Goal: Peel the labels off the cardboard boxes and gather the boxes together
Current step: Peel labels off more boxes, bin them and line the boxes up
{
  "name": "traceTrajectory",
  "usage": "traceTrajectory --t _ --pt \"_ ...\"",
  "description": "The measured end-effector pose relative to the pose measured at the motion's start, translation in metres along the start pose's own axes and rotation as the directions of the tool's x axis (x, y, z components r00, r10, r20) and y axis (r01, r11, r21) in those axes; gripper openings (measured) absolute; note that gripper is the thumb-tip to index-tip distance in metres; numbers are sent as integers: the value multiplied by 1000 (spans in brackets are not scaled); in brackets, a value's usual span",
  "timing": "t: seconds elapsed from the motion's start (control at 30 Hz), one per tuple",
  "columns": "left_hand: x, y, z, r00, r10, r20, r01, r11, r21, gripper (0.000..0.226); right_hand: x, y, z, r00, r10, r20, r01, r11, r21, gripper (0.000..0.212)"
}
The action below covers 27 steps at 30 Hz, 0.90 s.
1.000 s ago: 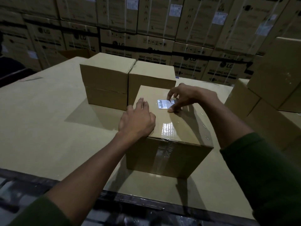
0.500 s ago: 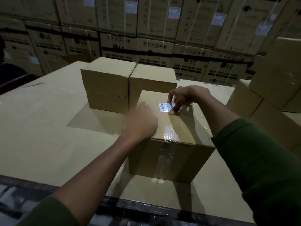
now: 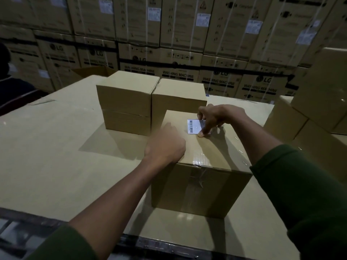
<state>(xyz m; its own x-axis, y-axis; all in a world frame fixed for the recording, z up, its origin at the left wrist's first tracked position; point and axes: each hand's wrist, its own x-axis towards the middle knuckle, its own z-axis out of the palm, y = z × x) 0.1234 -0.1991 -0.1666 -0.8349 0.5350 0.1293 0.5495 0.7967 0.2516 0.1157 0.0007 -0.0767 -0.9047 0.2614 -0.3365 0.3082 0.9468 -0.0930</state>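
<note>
Right hand [image 3: 216, 119]: now pinching the barcode label [image 3: 194, 126], its right edge lifting; peel begun.
Left hand [image 3: 166, 145]: still flat, bracing the box [image 3: 206, 152], frame centre.

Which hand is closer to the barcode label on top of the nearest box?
Right. The right hand is on the barcode label, its fingers picking at the label's right edge. The left hand rests on the box top to the label's left, apart from it.

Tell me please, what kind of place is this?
Most likely a warehouse or stockroom. Strapped cartons printed "WASHING MACHINE" are stacked high behind, and plain cardboard boxes stand on a large cardboard-covered surface, one with a barcode label.
</note>
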Motion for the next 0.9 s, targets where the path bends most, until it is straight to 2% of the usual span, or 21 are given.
traceTrajectory --t 0.1,0.2,0.33,0.5,0.57,0.63,0.67,0.77,0.8,0.9 --pt "-1 0 0 1000 -8 3 8 1000 -12 62 -5 5 7 995 -29 -97 29 1000 -8 63" --pt "-1 0 -1 1000 -15 -12 14 999 -34 60 -14 10 14 979 -83 -188 95 994 57 59" --pt "-3 -1 -3 992 -5 -128 4 1000 -6 50 -30 14 22 939 -137 -315 184 975 123 49" --pt "-8 0 -4 969 -46 -244 39 999 -33 42 -46 19 23 936 -130 -327 204 957 204 44" --pt "-9 0 -4 963 -30 -267 20 999 -39 41 -53 22 24 933 -135 -334 217 951 220 34" --pt "-11 -3 -4 965 3 -263 -17 999 -50 40 -57 27 30 913 -126 -389 264 908 325 19" --pt "-12 -6 -4 967 22 -253 -39 997 -60 40 -58 29 35 895 -101 -435 296 863 410 18" --pt "-22 -22 3 970 89 -226 -117 987 -112 44 -57 29 53 848 22 -529 380 672 636 29" --pt "-25 -27 6 969 109 -220 -141 981 -134 49 -55 26 59 845 37 -533 382 655 651 34" --pt "-34 -33 14 969 120 -216 -164 966 -198 65 -50 14 72 841 31 -539 334 755 564 39"
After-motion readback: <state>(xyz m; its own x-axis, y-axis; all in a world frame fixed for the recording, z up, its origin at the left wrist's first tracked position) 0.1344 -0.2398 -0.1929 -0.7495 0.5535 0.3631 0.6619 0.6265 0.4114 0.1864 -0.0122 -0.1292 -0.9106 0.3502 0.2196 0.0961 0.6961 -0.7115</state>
